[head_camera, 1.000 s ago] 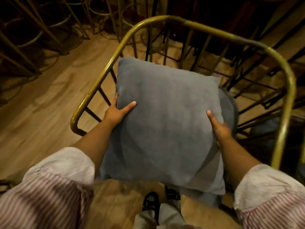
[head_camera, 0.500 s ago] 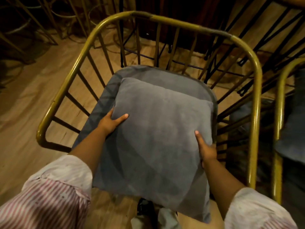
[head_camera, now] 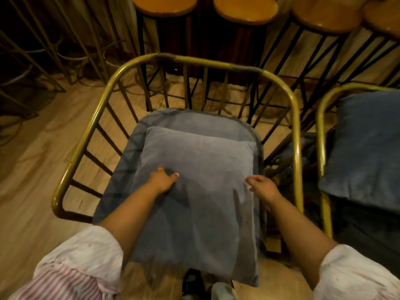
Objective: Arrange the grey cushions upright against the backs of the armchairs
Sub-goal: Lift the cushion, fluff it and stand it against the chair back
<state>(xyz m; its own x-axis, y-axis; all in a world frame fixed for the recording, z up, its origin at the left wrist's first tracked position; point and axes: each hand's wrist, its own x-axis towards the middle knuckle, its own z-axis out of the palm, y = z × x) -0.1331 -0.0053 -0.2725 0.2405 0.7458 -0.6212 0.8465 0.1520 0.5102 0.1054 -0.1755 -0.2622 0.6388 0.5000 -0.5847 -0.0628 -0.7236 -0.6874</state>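
The left hand (head_camera: 162,182) rests, fingers curled, on the grey cushion (head_camera: 194,191), which lies flat on the armchair (head_camera: 296,131) seat. The right hand (head_camera: 263,187) hovers loosely open at its right edge, gripping nothing. Another cushion (head_camera: 365,148) fills the neighbouring chair.

Behind the chairs I saw round wooden stools (head_camera: 165,5) on thin black metal legs, standing in a row. The wooden floor (head_camera: 32,152) was light brown. At the left, thin golden rods (head_camera: 28,50) stood in shadow.
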